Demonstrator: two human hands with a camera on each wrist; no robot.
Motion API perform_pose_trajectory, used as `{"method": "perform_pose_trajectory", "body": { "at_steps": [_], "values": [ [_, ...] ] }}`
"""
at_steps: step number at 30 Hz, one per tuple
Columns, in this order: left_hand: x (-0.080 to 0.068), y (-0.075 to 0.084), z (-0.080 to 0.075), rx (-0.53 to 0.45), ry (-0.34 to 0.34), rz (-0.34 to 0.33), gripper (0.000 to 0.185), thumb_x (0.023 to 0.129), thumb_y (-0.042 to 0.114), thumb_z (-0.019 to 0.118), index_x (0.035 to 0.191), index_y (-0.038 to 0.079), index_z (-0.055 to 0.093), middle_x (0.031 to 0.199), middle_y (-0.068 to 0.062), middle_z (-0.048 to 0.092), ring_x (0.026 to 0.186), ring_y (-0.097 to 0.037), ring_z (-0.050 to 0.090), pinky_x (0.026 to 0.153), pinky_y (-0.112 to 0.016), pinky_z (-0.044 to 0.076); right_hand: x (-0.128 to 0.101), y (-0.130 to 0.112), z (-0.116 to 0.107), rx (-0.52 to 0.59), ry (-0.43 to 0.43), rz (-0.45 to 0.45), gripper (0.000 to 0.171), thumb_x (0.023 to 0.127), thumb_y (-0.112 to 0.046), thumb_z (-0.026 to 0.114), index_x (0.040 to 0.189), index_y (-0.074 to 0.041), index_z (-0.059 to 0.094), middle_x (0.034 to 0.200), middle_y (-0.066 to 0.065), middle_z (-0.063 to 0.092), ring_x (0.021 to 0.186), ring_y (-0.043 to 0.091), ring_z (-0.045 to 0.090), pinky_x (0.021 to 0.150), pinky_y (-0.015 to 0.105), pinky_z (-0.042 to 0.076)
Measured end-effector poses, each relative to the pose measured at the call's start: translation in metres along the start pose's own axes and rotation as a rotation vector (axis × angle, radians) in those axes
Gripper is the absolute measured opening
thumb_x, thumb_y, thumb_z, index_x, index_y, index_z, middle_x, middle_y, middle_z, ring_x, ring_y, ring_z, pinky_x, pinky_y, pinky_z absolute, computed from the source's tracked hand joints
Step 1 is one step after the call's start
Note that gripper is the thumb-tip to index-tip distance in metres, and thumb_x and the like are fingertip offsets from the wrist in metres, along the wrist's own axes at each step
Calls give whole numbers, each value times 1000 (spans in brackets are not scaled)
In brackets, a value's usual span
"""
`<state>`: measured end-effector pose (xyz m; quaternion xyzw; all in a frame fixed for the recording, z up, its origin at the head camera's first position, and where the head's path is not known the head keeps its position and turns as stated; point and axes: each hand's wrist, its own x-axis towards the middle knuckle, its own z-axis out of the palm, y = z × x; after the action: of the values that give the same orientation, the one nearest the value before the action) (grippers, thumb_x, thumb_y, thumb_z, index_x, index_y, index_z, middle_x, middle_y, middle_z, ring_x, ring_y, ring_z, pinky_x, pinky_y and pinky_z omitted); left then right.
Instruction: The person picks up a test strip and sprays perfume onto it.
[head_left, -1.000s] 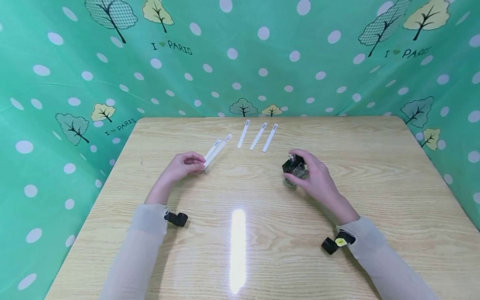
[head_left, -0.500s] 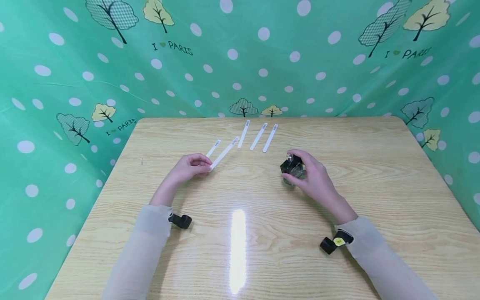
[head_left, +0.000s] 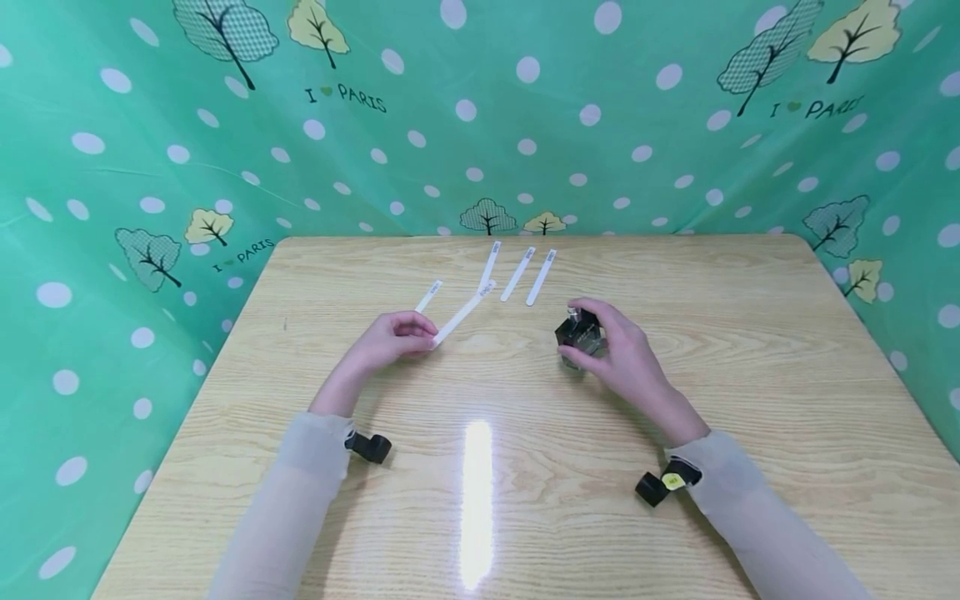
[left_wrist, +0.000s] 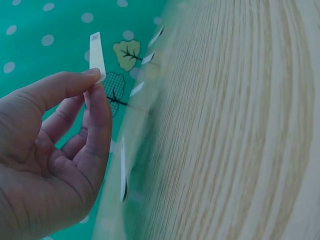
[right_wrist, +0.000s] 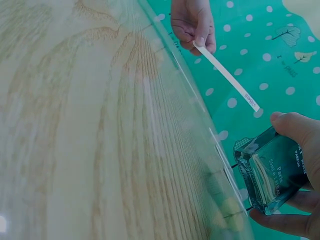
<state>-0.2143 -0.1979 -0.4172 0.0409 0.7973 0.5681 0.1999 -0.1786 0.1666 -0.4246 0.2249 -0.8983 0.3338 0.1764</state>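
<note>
The left hand (head_left: 390, 340) pinches a strip (head_left: 465, 312) by its near end. The right hand (head_left: 624, 354) grips a bottle (head_left: 578, 334) near the table's (head_left: 750, 333) middle.

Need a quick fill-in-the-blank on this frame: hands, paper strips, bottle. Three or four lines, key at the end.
1. The left hand pinches one white paper ____.
2. The right hand grips a dark glass ____.
3. Not counting the held strip, ____ strips lie flat on the wooden table.
4. The backdrop is printed "I love ____".

Missing words: strip; bottle; four; Paris
</note>
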Motion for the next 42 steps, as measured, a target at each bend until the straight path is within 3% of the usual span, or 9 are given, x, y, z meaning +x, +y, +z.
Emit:
{"method": "perform_pose_trajectory", "body": {
  "at_steps": [7, 11, 25, 42],
  "values": [
    [0, 4, 5, 6, -16, 11, 25, 90, 5, 69, 112, -3, 62, 90, 2, 65, 85, -13, 64, 83, -25, 61, 3, -1, 2, -4, -14, 15, 68, 81, -28, 84, 139, -16, 50, 136, 12, 61, 122, 31, 61, 100, 49, 56],
    [1, 5, 8, 11, -20, 28, 24, 90, 4, 69, 112, -3, 63, 90, 1, 65, 84, -12, 64, 83, -26, 61, 5, -2, 3, -1, -17, 6, 69, 81, -28, 84, 139, -16, 50, 135, 13, 62, 118, 32, 63, 96, 48, 58],
    [3, 10, 19, 9, -70, 76, 24, 89, 2, 68, 111, -6, 62, 90, 0, 65, 83, -13, 63, 82, -25, 61, 13, -9, 7, 14, -50, 4, 70, 81, -30, 83, 141, -17, 48, 139, 11, 59, 128, 33, 58, 108, 49, 51],
    [4, 19, 37, -24, -95, 68, 24, 88, 2, 69, 111, -6, 63, 89, 2, 64, 83, -11, 63, 84, -27, 61, 20, -16, 17, 7, -29, -30, 71, 80, -30, 83, 140, -17, 49, 137, 11, 60, 124, 34, 60, 102, 47, 55]
  ]
}}
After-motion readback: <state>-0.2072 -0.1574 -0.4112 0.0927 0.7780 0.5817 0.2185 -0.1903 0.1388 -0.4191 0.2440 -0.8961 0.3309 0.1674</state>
